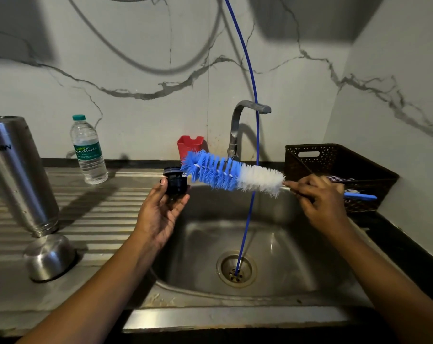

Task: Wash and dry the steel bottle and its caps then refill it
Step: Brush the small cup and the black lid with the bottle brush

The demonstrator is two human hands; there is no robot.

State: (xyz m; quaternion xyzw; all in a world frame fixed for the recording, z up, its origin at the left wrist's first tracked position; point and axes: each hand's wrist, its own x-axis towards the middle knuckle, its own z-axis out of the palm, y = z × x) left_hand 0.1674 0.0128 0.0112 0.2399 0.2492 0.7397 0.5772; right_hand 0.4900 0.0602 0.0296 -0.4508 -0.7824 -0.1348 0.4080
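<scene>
Blue hose (pixel 253 95) hangs behind brush (pixel 225 173) gripped by R hand (pixel 319 199); L hand (pixel 158 212) grips cap (pixel 175 183)

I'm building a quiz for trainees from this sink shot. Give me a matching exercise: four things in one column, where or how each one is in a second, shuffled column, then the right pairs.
Things
1. steel bottle
2. dark cap
3. bottle brush
4. plastic water bottle

Places
A. held at its handle by the right hand, over the sink
B. mouth down on the drainboard
C. held in the left hand
D. upright near the back wall

Pairs: 1-B, 2-C, 3-A, 4-D
</scene>
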